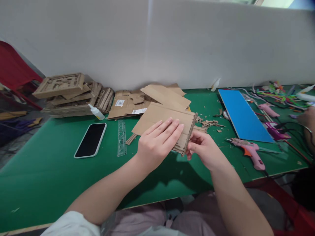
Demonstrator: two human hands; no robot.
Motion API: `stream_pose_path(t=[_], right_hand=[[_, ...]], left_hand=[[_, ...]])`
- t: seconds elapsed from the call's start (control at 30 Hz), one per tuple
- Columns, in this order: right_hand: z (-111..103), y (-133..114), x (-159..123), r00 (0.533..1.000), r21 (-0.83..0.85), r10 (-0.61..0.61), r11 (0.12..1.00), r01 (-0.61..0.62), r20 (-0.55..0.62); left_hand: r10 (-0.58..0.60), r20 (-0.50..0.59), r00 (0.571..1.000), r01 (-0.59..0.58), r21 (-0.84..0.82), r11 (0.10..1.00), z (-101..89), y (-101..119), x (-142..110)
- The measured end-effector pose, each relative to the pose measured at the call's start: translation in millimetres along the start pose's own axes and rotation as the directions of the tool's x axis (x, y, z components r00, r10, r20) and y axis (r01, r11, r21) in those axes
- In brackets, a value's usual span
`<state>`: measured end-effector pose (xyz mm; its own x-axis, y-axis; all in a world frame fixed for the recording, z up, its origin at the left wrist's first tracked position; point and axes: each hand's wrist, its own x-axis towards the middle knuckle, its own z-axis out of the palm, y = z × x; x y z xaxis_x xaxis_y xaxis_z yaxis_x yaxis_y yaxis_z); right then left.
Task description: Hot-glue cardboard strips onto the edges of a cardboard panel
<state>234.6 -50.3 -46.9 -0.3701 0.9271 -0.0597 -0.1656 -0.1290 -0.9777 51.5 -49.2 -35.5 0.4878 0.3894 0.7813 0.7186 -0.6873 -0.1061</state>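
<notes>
I hold a stack of brown cardboard sheets (167, 119) just above the green table (49, 173). My left hand (157, 142) lies on top of the stack with its fingers stretched flat, pressing it down. My right hand (203, 147) is closed in a pinch on the stack's near right corner. More loose cardboard pieces (137, 101) lie behind the stack.
A phone (91, 140) lies face up at the left with a clear ruler (121, 137) and a small glue bottle (96, 112) beside it. Layered cardboard models (71, 93) stand at the back left. A blue board (242, 114) and pink glue guns (249, 152) are at the right. Another person's hand (307, 123) shows at the far right.
</notes>
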Motion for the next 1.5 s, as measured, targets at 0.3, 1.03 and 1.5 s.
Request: stream_pose_path(t=[0.3,1.03,1.5], right_hand=[[7.8,-7.4,-4.5,1.000,0.049,0.003,0.999,-0.001,-0.029],[-6.0,-20.0,-13.7,0.977,0.159,-0.102,0.978,0.133,-0.188],[-2.9,-25.5,-21.8,0.977,0.212,-0.100,0.967,0.140,-0.189]], left_hand=[[-0.003,-0.019,1.000,0.003,-0.011,1.000,-2.3,1.4,-0.3],[0.174,-0.060,0.983,-0.178,-0.068,0.982,-16.5,4.7,5.0],[0.183,-0.072,0.981,-0.190,-0.121,0.974,-22.9,8.1,5.7]])
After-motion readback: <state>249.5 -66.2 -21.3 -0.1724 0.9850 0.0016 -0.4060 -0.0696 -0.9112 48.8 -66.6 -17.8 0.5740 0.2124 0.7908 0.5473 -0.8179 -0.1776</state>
